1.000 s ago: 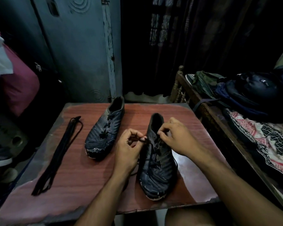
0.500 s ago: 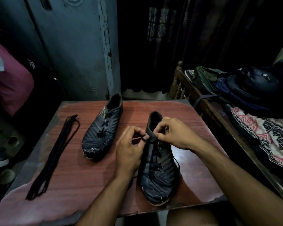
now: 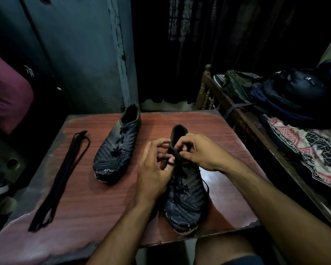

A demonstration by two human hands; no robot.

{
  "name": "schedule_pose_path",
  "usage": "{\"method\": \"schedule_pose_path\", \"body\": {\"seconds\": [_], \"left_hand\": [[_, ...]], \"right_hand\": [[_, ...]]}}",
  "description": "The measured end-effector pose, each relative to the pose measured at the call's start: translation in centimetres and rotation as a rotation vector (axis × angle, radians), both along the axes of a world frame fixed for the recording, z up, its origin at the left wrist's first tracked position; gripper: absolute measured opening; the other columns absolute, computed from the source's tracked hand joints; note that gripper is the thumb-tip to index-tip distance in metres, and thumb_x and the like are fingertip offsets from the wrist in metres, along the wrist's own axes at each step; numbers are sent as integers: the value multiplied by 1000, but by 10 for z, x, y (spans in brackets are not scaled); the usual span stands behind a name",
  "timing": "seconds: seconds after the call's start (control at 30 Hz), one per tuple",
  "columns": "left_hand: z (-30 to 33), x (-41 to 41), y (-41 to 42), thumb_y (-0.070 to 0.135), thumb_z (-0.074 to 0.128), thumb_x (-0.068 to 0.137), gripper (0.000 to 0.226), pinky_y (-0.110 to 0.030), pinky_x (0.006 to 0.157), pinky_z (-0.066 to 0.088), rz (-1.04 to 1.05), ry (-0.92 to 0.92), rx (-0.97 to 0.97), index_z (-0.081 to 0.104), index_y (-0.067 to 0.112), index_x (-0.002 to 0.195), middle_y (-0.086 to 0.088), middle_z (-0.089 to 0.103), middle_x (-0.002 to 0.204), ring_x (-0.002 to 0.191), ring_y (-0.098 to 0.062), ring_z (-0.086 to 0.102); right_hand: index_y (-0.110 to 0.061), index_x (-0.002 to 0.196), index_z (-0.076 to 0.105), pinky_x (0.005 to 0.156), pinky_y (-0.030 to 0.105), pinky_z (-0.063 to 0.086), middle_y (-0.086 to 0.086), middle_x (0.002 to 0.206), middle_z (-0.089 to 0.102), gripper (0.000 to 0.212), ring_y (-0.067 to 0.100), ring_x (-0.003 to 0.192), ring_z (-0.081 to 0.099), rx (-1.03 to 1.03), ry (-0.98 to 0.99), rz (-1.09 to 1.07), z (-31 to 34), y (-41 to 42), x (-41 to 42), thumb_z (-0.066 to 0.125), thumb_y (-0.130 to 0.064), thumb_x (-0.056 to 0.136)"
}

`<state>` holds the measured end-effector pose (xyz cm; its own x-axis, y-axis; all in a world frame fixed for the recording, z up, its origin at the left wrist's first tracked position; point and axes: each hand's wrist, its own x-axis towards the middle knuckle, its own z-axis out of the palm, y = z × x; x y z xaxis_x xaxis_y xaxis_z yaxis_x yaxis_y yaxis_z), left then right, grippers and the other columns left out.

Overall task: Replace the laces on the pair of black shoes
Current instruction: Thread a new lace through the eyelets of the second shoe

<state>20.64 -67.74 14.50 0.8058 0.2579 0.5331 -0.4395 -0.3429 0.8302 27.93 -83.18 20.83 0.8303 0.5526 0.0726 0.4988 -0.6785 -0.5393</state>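
Working at the throat of the nearer black ribbed football shoe, both hands meet just below its collar, and that meeting point is what the next move depends on. The shoe lies with its long axis running away from the person, scuffed toe towards the near edge of the reddish wood-grain table, heel opening at the far end, so the lace has to be drawn out sideways across the shoe. The left hand comes in from the shoe's left side, its fingers curled and pinching a thin black lace strand that leads into the top eyelets. The right hand arches over the collar from the right, fingertips pressed together at the same spot; it appears to pinch lace or the tongue edge, though which I cannot tell in the dim light. The second matching black shoe lies well apart to the left, laces in place, untouched. Further left, the bundle of long black spare laces lies stretched along the table, out of reach of either hand as they are now placed.
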Motion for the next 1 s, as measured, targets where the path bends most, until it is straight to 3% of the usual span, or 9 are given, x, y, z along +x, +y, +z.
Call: {"method": "schedule_pose_path", "body": {"seconds": [0.13, 0.3, 0.47, 0.77, 1.0], "left_hand": [[1, -1, 0, -8, 73, 82, 61, -14, 76, 51, -21, 19, -81, 55, 40, 116, 10, 59, 112, 85, -18, 69], [-2, 1, 5, -9, 71, 84, 61, -18, 78, 52, -55, 19, -142, 54, 36, 121, -2, 54, 116, 85, -20, 70], [-5, 2, 6, -8, 71, 84, 60, -21, 77, 53, -42, 31, -152, 55, 36, 123, -1, 52, 114, 87, -21, 71], [-2, -1, 5, -9, 71, 80, 75, -28, 83, 56, -76, 30, -131, 53, 49, 123, 1, 48, 116, 84, -22, 70], [0, -3, 4, -7, 74, 83, 75, -26, 85, 55, -99, 48, -155, 53, 55, 119, 6, 48, 117, 85, -17, 71]], "right_hand": [[-22, 96, 76, 70, 23, 45, -5, 95, 67, 8, 2, 77, 60, 6, 9, -7, 1, 0, 2, 73, -15, 92], [-19, 92, 77, 65, 12, 40, -8, 92, 64, 5, -5, 74, 57, -21, 12, 19, 4, -2, 2, 73, -20, 93], [-21, 95, 76, 71, 17, 43, -5, 97, 62, 4, 6, 82, 60, -43, 30, 34, 4, -2, 3, 72, -22, 93], [-18, 95, 76, 65, 10, 41, -4, 100, 63, 5, -6, 72, 55, -13, 71, 5, 6, -3, -2, 72, -19, 94], [-22, 94, 75, 67, 11, 42, -6, 98, 62, 3, 0, 78, 57, -18, 62, -3, 6, -2, -2, 73, -21, 93]]}}
